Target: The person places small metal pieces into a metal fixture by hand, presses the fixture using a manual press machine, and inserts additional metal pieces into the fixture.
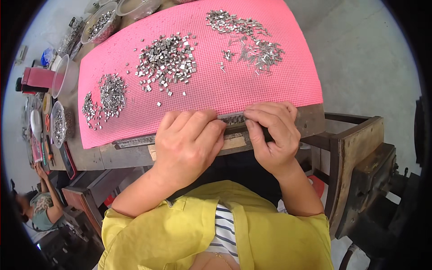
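A long, dark metal bar [135,142] with a slot lies along the near edge of a pink textured mat [207,92]. Small metal pieces [234,120] sit in its slot between my hands. My left hand [186,144] is curled over the bar's middle, fingers bent and fingertips hidden. To its right, my right hand [275,135] bends its fingers at the bar, thumb and forefinger close together; anything pinched there is too small to make out. Beyond my left hand lies a pile of small square metal pieces [166,60].
Thin metal pins [261,56] and small flat pieces [231,21] lie at the mat's far right; small metal parts [112,94] are heaped at left. Plastic tubs [62,123] line the bench's left side. A phone [69,160] lies there too. Another person [47,207] sits at lower left.
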Demonstrator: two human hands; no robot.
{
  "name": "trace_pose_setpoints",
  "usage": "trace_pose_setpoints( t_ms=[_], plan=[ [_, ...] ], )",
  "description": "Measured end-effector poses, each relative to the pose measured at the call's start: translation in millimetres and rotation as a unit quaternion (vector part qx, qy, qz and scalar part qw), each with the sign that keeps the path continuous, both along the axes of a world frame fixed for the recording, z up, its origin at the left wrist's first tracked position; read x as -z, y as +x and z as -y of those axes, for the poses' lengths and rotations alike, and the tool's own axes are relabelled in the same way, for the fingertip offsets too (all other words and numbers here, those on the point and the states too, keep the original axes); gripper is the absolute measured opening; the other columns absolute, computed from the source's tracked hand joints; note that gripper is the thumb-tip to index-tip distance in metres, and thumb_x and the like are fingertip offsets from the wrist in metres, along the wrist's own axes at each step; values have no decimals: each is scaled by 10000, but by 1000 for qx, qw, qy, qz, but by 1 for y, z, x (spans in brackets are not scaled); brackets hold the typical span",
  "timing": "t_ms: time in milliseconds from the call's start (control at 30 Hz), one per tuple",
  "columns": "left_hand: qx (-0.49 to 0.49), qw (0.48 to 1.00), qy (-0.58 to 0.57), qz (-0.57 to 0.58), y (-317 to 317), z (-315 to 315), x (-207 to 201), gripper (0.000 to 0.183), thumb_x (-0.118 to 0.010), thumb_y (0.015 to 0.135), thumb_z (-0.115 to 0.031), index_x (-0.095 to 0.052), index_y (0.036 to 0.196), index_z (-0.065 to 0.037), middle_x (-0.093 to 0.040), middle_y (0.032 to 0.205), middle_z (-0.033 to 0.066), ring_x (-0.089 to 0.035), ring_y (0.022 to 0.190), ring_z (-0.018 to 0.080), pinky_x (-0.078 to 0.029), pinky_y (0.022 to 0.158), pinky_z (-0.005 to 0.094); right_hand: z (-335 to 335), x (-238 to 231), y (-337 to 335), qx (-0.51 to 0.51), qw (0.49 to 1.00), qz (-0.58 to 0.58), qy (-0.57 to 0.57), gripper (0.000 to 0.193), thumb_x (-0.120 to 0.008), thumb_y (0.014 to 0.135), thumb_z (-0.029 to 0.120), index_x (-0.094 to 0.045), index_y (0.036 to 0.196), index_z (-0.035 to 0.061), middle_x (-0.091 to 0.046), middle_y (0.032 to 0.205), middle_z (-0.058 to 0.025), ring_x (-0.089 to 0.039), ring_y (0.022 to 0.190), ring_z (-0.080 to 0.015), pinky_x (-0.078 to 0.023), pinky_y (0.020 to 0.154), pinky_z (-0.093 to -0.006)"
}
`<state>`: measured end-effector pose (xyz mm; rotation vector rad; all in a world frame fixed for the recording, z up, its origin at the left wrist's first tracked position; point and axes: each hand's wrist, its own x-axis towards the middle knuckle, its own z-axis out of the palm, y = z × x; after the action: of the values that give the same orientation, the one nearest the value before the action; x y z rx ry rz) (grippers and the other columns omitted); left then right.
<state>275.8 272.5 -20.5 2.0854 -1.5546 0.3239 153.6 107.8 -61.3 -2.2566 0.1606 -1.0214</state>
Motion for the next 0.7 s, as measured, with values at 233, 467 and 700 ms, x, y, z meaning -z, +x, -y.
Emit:
trace_pose_setpoints(
  t_ms=[233, 467, 700],
  plan=[
    [-16, 997, -69, -1, -2, -4, 14, 245, -802, 710, -67, -755, 948, -99, -710, 987, 19, -681, 817, 178, -465, 723, 325, 3, -1, 0, -2, 1000, 2, -3, 198, -762, 815, 9, -740, 998, 82, -744, 971, -21, -698, 889, -214, -429, 863, -364],
    [-16, 997, -70, -24, -1, -7, 16, 275, -823, 686, -66, -784, 956, -105, -728, 988, 18, -686, 812, 177, -470, 721, 322, 4, 1, 1, -2, 1000, 2, -1, 201, -759, 813, 8, -736, 998, 84, -738, 965, -20, -697, 886, -216, -431, 862, -367],
    [-40, 989, -97, -100, -2, -7, 13, 319, -836, 677, -29, -785, 982, -108, -726, 975, 23, -674, 813, 210, -472, 717, 330, 3, -1, 1, -4, 1000, -1, -2, 204, -755, 810, 10, -732, 998, 85, -737, 962, -20, -696, 881, -217, -434, 861, -367]
  ],
)
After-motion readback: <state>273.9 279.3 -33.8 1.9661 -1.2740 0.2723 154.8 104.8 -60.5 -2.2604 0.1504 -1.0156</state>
